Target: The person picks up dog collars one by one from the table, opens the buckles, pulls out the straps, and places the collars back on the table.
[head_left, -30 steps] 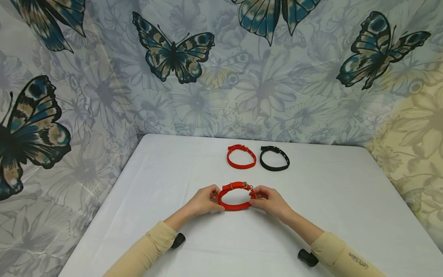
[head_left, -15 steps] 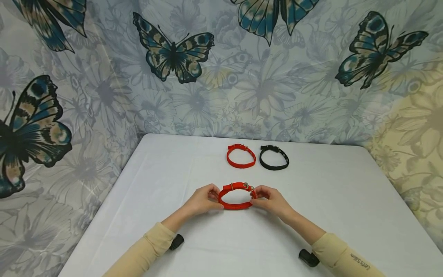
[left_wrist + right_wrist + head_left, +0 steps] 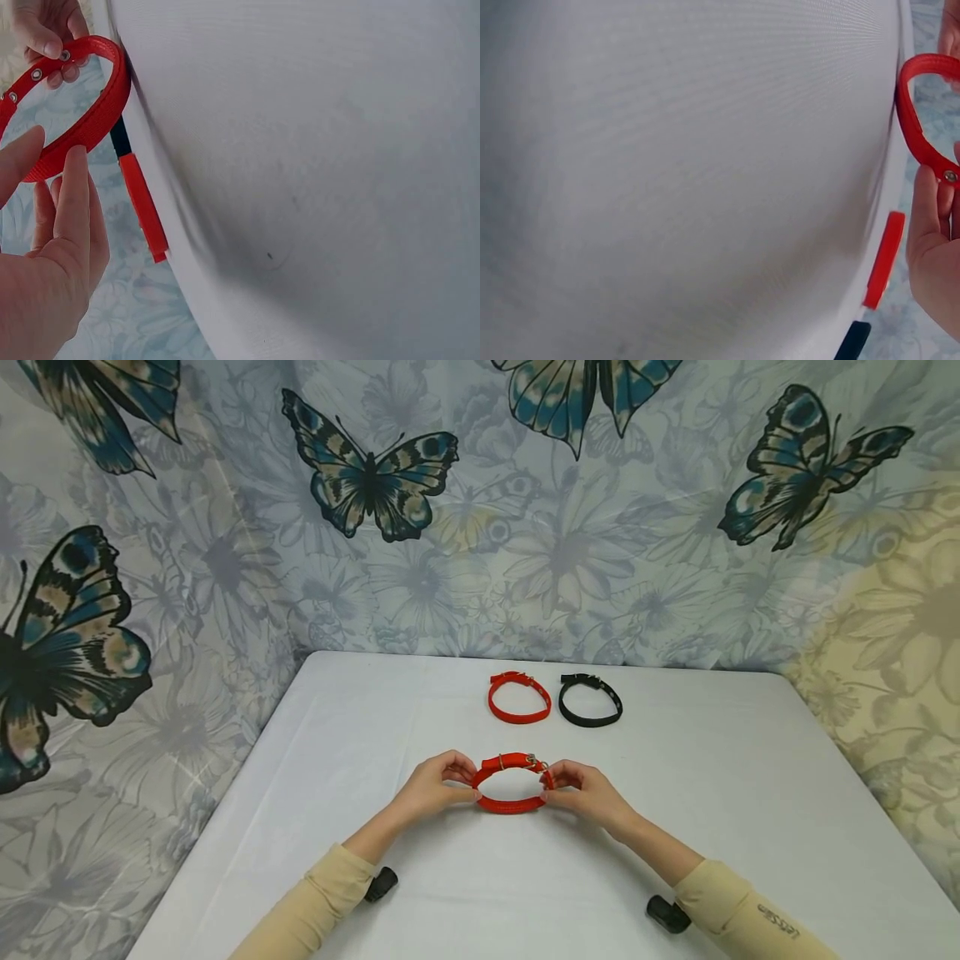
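— First item, from the left?
— Tan sleeve [image 3: 311,902], cut off by the lower edge; black wrist device [image 3: 381,885], partly hidden beneath it.
— Next?
— Left hand [image 3: 435,787], thumb and fingers pinching the left side of one red collar [image 3: 510,807]. Collar: buckled, metal eyelets, held between both hands over the white table [image 3: 337,735]; both wrist views crop it.
— Behind it?
— Second red collar [image 3: 520,718]; then black collar [image 3: 590,722], just beside. Maker's marks: none legible.
— Far right?
— Right hand [image 3: 588,795], pinching the held collar's right side, some fingertips obscured; second wrist device [image 3: 667,914]; right sleeve [image 3: 738,910], dark lettering, too small to read surely.
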